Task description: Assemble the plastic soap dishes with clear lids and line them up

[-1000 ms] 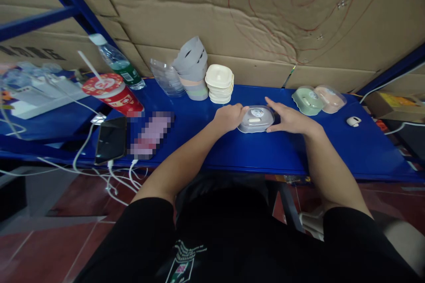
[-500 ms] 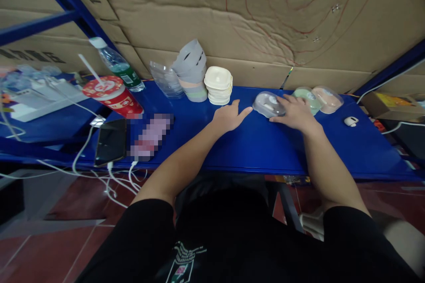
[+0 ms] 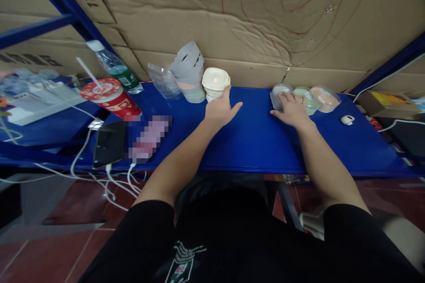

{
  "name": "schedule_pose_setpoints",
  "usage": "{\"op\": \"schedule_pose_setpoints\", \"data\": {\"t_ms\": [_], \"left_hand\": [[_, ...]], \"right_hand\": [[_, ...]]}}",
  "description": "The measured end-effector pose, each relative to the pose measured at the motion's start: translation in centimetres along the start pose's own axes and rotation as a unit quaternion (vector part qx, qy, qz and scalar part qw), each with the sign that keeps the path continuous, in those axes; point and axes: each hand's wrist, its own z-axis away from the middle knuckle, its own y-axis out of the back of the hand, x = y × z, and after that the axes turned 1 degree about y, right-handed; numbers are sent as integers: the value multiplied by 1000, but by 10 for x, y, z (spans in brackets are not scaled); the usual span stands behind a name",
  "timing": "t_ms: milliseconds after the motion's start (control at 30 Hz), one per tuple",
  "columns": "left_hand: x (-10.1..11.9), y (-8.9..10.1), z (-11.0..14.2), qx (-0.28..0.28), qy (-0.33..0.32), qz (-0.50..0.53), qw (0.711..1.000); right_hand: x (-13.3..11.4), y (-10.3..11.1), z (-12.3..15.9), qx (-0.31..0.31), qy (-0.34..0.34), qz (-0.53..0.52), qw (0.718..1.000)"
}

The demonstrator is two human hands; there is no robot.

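Note:
My left hand (image 3: 219, 110) is at the front right of a stack of cream plastic containers (image 3: 215, 79), thumb stretched out to the right and fingers up against or just before the stack. It hides the lower part of the stack; whether it touches I cannot tell. My right hand (image 3: 292, 110) has its fingers over a grey bowl-like container with a clear cover (image 3: 276, 95), the thumb at its front edge. Beside it stand a similar green container (image 3: 310, 101) and a pink one (image 3: 325, 98), in a row.
Left of the cream stack are nested grey cups (image 3: 188, 68) and clear plastic lids (image 3: 163, 80). Further left stand a red drink cup (image 3: 111, 97), a green-labelled bottle (image 3: 122, 73) and a phone (image 3: 109, 143) with cables. A white earbud case (image 3: 347, 119) lies right. Cardboard (image 3: 186, 13) backs the blue table (image 3: 255, 146).
The grey container has shifted right, close to the green one, with my right hand on it. My left hand has moved left and up to the cream stack.

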Motion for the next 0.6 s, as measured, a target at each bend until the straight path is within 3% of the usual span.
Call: {"op": "schedule_pose_setpoints", "data": {"t_ms": [267, 433, 600], "left_hand": [[-22, 9, -15, 78, 45, -14, 996], [-32, 6, -22, 118, 17, -2, 993], [-25, 6, -17, 130, -45, 51, 989]], "right_hand": [[3, -11, -3, 20, -1, -20, 1000], [-2, -13, -3, 46, 31, -46, 997], [-10, -8, -3, 113, 91, -116, 983]]}}
